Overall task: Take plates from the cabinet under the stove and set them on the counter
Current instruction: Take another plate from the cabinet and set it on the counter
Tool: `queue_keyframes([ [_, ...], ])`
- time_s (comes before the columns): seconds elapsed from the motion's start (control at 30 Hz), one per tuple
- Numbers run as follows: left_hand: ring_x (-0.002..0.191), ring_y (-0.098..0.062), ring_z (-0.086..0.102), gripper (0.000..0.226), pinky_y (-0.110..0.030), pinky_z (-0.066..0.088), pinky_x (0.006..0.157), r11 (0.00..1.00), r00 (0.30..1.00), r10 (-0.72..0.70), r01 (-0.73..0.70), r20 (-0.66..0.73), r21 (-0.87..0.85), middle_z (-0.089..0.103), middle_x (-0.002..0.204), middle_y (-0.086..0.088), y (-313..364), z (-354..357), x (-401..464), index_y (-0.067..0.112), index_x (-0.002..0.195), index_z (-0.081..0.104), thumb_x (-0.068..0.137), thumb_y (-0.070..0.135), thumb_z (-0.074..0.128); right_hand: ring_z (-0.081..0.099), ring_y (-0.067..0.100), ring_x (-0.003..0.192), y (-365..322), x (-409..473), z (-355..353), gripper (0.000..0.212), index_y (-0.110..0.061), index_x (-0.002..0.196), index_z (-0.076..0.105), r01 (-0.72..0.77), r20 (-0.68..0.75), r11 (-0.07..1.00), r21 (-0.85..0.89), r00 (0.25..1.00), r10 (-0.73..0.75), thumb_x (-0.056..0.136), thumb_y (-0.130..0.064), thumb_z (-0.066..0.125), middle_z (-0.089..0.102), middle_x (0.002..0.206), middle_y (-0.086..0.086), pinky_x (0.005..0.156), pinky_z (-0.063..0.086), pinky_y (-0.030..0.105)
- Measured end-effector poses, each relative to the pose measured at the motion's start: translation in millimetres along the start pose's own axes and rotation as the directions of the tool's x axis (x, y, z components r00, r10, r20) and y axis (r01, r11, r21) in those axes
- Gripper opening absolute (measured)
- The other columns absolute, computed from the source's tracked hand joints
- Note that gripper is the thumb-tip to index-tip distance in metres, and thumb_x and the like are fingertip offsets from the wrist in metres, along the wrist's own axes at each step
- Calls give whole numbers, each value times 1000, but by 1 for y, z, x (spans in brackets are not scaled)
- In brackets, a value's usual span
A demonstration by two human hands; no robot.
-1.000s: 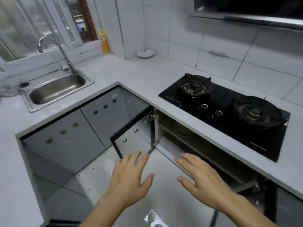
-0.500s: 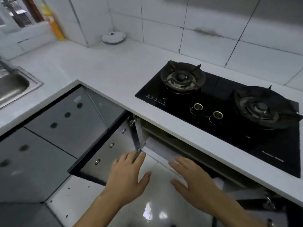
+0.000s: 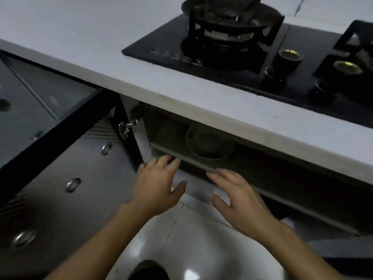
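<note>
Both hands out flat, fingers spread: left hand (image 3: 157, 184) and right hand (image 3: 240, 197), grip loose, empty. Plates (image 3: 209, 145) on the cabinet shelf (image 3: 181, 155) at twelve o'clock, under the tabletop (image 3: 181, 85).

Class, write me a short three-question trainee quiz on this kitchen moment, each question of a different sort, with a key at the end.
1. True or false: the left hand is gripping a plate.
2. Multiple choice: the stacked dishes sit (A) on the counter, (B) on the upper shelf inside the open cabinet, (C) on the gas stove.
3. Fill the blank: the cabinet door with round metal studs stands ____.

Key: 1 false, both it and the right hand are open and hold nothing; 2 B; 3 open.
</note>
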State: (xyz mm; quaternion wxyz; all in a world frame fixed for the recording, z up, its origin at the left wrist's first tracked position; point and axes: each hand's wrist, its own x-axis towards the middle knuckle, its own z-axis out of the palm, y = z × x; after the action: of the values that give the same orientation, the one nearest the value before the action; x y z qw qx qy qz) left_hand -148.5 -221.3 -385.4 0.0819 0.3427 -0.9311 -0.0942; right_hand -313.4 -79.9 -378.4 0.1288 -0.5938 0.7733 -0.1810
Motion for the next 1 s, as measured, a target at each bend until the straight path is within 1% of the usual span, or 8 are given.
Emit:
queue_keyframes([
  [0.13, 120, -29, 49, 68, -45, 43, 92, 1000, 999, 10, -9, -45, 16, 53, 136, -8, -12, 64, 29, 20, 139, 44, 82, 58, 40, 28, 8, 133, 44, 22, 46, 55, -34, 140, 36, 1, -36, 998, -56, 999, -3, 88, -44, 49, 38, 148, -3, 101, 26, 21],
  [0.3, 119, -30, 50, 65, -45, 43, 91, 998, 987, 69, -67, -146, 18, 56, 134, -9, -20, 125, 55, 21, 136, 49, 83, 57, 43, 34, 11, 133, 81, 38, 76, 55, -35, 141, 34, -4, -77, 997, -76, 997, -2, 89, -46, 47, 40, 147, -5, 105, 35, 29],
  [0.5, 118, -29, 51, 62, -44, 43, 91, 995, 983, 98, -98, -156, 5, 56, 132, -9, -29, 155, 67, 21, 135, 49, 85, 57, 46, 42, 9, 126, 97, 48, 87, 51, -34, 138, 42, 14, -136, 997, -77, 990, -24, 88, -40, 54, 48, 139, -9, 99, 38, 23],
  [0.63, 109, -30, 54, 57, -41, 48, 86, 995, 986, 43, -57, -160, -87, 60, 122, -11, -33, 151, 82, 16, 128, 55, 87, 53, 43, 58, -5, 89, 105, 55, 90, 44, -33, 130, 51, -115, -166, 986, 122, 977, 134, 87, -37, 57, 66, 108, -10, 72, 41, 7],
  [0.7, 97, -29, 58, 44, -37, 50, 78, 984, 983, -23, -9, -180, -175, 63, 106, -12, -39, 148, 99, 14, 115, 60, 90, 47, 46, 61, 2, 73, 113, 70, 89, 35, -31, 124, 56, -248, -203, 919, 306, 926, 317, 89, -32, 57, 68, 91, -7, 58, 39, 6],
  [0.8, 82, -33, 63, 18, -30, 47, 62, 958, 977, -103, 47, -187, -282, 65, 82, -11, -52, 147, 129, 13, 91, 64, 90, 28, 54, 61, 22, 96, 130, 107, 83, 20, -16, 108, 66, -357, -228, 776, 520, 817, 529, 90, -18, 58, 67, 108, 11, 76, 44, 26],
  [0.9, 92, -33, 63, 25, -36, 50, 78, 913, 979, -165, 106, -118, -393, 68, 105, -19, -61, 151, 157, 6, 112, 64, 92, 16, 53, 61, 29, 90, 140, 135, 75, 12, -25, 78, 63, -404, -179, 638, 656, 737, 651, 89, -25, 60, 67, 104, 18, 83, 50, 44],
  [1.0, 85, -29, 66, 15, -40, 55, 78, 712, 960, -276, 229, 35, -664, 70, 101, -18, -58, 153, 174, 10, 99, 67, 95, 16, 53, 53, 23, 68, 151, 153, 67, 20, -18, 73, 55, -523, -29, 490, 698, 662, 749, 91, -26, 56, 59, 89, 18, 66, 45, 36],
])
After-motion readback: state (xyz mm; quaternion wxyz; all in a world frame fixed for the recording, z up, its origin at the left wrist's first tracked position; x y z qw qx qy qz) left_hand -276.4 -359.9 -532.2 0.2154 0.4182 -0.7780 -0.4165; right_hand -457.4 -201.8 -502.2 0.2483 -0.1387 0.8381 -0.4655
